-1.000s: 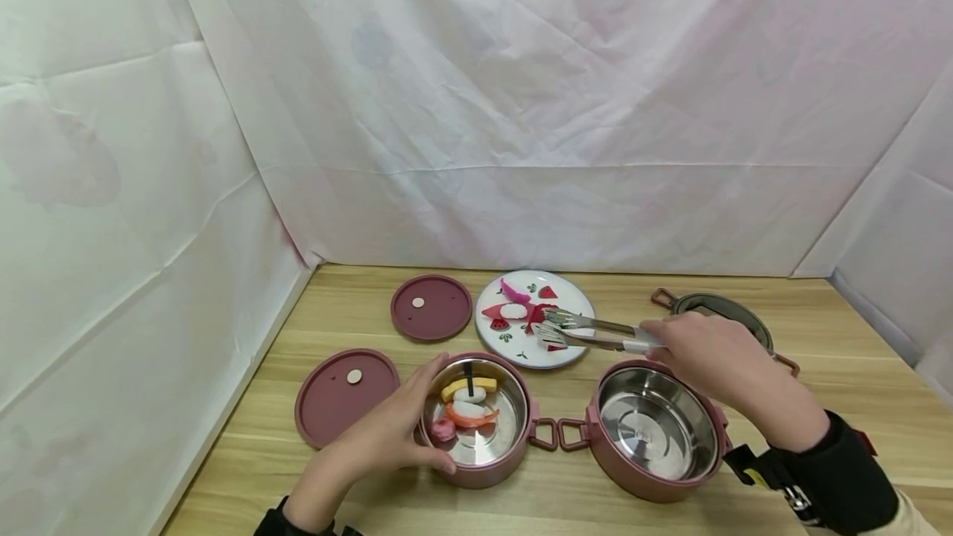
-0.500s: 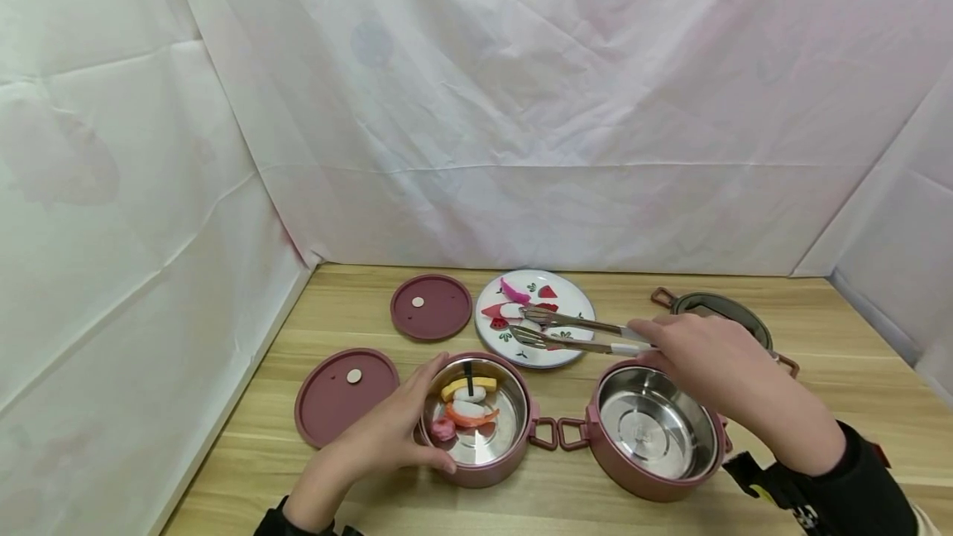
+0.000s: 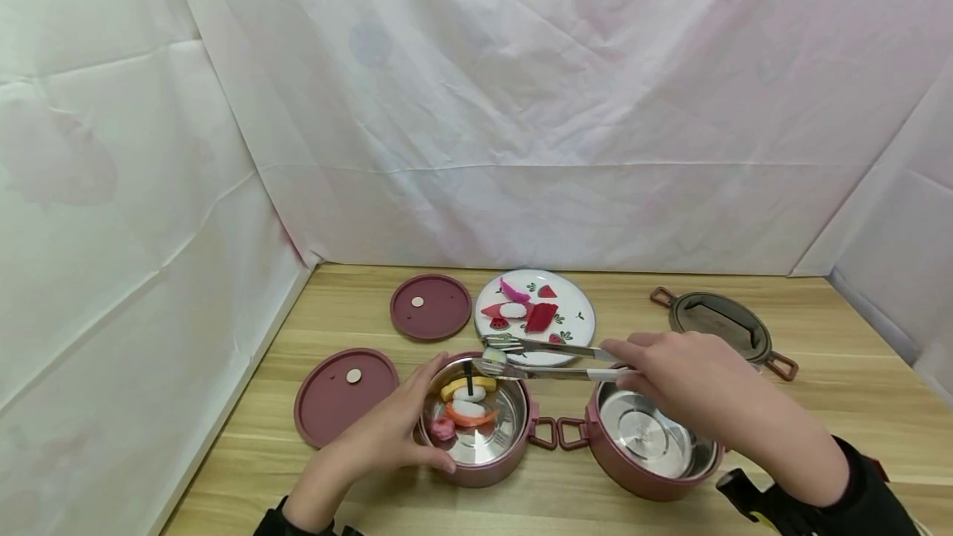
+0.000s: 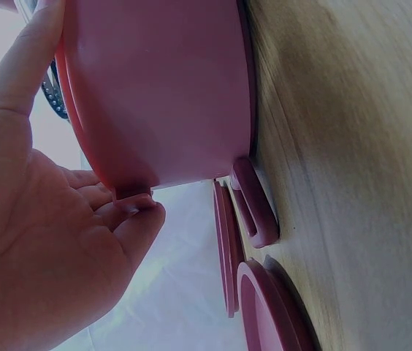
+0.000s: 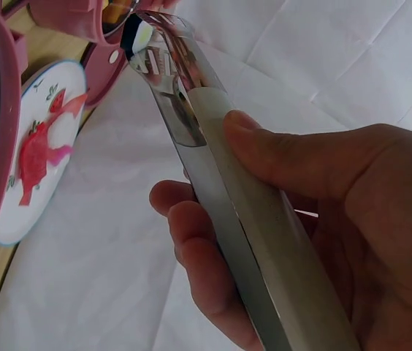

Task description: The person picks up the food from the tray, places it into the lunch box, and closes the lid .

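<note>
My right hand [image 3: 685, 379] grips metal tongs [image 5: 242, 212] by their pale handles. A small whitish piece [image 3: 494, 356] sits between the tong tips, over the back rim of the left pink pot [image 3: 487, 476]. My left hand [image 3: 398, 433] holds that pot at its left side, thumb along the near rim; in the left wrist view its fingers curl at a small tab [image 4: 133, 201]. Inside the pot lie yellow-topped sushi [image 3: 469, 389] with a black band, orange-topped sushi [image 3: 471, 413] and a pink lump [image 3: 442, 428].
A second pink pot [image 3: 633, 478] stands on the right, its steel inside bare. Behind is a fruit-patterned plate [image 3: 573, 304] with a red slice [image 3: 541, 318], a white-and-pink piece and a magenta piece. Two maroon lids [image 3: 430, 308] lie left; a dark lid with handles [image 3: 722, 325] lies back right.
The tongs have closed around the whitish piece at the plate and carried it left and nearer, to the left pot's back rim. The red slice stays on the plate. My left hand has kept still.
</note>
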Tool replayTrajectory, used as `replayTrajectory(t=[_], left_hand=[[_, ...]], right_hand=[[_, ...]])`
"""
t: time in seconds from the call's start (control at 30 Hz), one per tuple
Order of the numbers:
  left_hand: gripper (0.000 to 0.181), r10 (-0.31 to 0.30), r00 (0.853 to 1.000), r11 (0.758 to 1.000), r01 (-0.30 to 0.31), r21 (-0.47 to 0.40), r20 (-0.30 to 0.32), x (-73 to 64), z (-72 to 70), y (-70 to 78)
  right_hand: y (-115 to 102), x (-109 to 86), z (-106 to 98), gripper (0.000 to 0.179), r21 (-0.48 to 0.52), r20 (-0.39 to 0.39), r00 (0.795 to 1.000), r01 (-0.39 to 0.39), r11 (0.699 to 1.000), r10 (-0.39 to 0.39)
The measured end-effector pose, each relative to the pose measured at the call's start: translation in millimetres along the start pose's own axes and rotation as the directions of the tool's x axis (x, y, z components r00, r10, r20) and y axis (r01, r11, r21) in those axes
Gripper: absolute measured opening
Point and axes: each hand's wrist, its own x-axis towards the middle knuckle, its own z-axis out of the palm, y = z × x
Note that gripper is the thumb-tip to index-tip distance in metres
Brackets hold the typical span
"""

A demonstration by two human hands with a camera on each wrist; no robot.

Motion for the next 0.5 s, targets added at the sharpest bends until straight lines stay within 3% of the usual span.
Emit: replayTrajectory(t=[0.17, 0.5], left_hand=[[0.127, -0.001, 1.000, 1.000, 0.001, 0.000, -0.004, 0.1, 0.0, 0.5], [0.126, 0.041, 0.999, 0.999, -0.041, 0.012, -0.014, -1.0, -0.3, 0.2]], right_hand=[[-3.9, 0.0, 0.6, 0.036, -0.006, -0.024, 0.999, 0.036, 0.999, -0.036], [-9.1, 0.5, 5.2, 0.033, 0.039, 0.010, 0.996, 0.090, 0.995, -0.090]])
